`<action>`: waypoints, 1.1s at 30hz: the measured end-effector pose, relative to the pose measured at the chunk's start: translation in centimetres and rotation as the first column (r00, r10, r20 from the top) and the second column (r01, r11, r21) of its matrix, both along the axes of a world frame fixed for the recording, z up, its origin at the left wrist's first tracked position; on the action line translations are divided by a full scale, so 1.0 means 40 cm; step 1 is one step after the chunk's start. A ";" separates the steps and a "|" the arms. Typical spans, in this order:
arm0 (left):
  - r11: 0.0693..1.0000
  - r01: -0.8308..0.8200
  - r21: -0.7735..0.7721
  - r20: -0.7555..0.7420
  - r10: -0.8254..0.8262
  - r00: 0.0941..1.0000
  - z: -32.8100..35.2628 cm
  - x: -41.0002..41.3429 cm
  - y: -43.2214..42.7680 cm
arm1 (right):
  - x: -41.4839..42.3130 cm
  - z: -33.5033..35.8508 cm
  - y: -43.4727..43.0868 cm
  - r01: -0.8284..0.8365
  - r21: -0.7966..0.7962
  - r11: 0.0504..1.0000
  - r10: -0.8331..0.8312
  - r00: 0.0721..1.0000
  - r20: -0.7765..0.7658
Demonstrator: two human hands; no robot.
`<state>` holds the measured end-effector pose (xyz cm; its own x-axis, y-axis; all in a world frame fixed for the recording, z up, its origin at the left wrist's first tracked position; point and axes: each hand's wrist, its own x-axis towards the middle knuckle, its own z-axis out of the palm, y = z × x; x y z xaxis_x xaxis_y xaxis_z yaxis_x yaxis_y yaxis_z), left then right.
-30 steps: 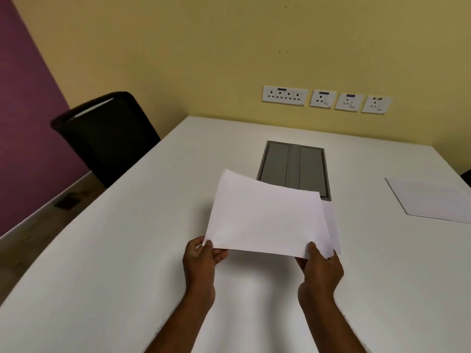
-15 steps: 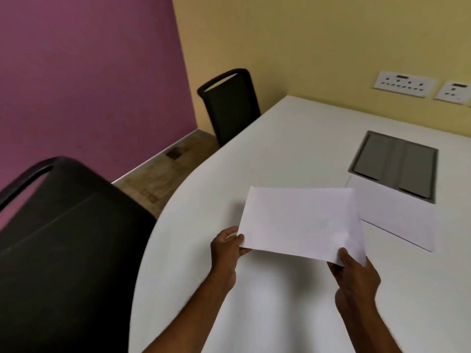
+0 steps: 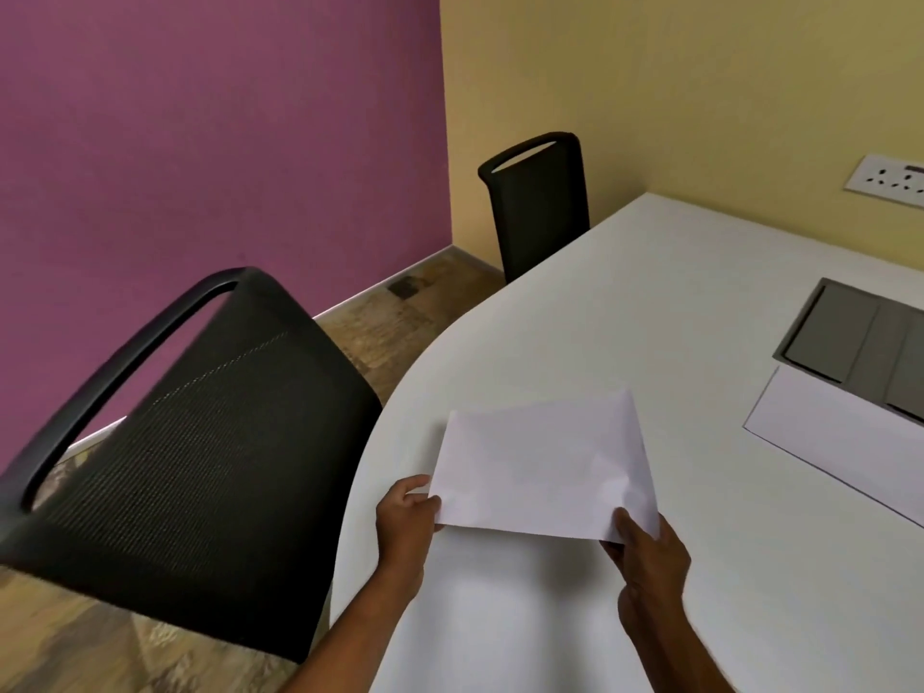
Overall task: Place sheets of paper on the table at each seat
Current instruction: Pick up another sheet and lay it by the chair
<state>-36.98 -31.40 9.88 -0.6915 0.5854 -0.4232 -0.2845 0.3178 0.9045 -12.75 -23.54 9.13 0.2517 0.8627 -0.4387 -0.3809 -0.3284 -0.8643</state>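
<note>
Head view: a held sheet (image 3: pixel 540 472) hangs above the white counter (image 3: pixel 650 302) near its curved edge, low of centre toward 6 o'clock. The left grip (image 3: pixel 405 517) pinches the sheet's near corner at 8 o'clock. The right grip (image 3: pixel 647 557) pinches the near corner at 4 o'clock, thumb on top. The paper spreads away from both grips toward 12 o'clock, its long axis running 9 to 3. A second sheet (image 3: pixel 840 442) lies flat at 3 o'clock, just beside a grey hatch (image 3: pixel 860 347).
</note>
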 end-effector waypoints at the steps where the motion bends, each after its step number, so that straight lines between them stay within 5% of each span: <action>1: 1.000 -0.015 -0.008 -0.009 0.014 1.000 -0.007 -0.014 -0.011 | -0.013 -0.010 -0.004 -0.021 -0.010 1.000 0.021 1.000 0.006; 11: 0.981 -0.113 -0.157 -0.161 0.088 0.983 -0.098 -0.119 -0.073 | -0.128 -0.111 -0.024 -0.232 -0.041 0.972 0.235 0.965 0.114; 17: 0.971 -0.108 -0.214 -0.268 0.048 0.962 -0.147 -0.139 -0.086 | -0.169 -0.176 -0.017 -0.319 -0.054 0.946 0.320 0.896 0.308; 24: 0.954 -0.047 -0.297 -0.405 -0.081 0.911 -0.173 -0.140 -0.080 | -0.187 -0.204 -0.020 -0.326 -0.110 0.939 0.309 0.657 0.688; 33: 0.928 0.027 -0.371 -0.473 -0.214 0.855 -0.186 -0.135 -0.082 | -0.192 -0.218 -0.030 -0.457 -0.212 0.864 0.387 0.331 0.861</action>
